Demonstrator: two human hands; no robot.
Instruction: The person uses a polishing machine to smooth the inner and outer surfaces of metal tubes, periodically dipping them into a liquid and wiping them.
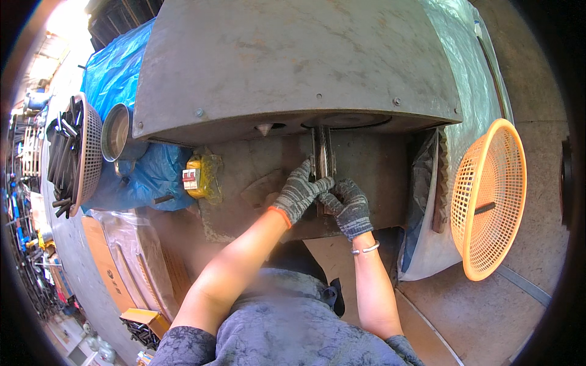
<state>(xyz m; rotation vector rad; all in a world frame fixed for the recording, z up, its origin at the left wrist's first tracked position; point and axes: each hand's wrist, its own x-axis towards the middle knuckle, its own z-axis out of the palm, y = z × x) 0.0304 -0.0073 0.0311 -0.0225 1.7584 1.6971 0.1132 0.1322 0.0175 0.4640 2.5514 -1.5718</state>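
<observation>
We hold a metal bar (323,157) under the big machine (293,67), left hand (299,192) and right hand (349,207) fingers clamped on it.

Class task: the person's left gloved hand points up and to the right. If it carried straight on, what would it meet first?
Most likely the upright metal piece that the left hand already touches under the big machine housing; depth is hard to judge.

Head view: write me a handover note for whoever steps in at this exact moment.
Left hand: gloved, fingers on the metal piece standing under the press.
Right hand: gloved, just below it, touching the left fingers; its grip is hidden.
Left basket holds dark rods; orange basket on the right holds one.
Done: piece sits in the press.
Left: cannot tell from this view.
</observation>
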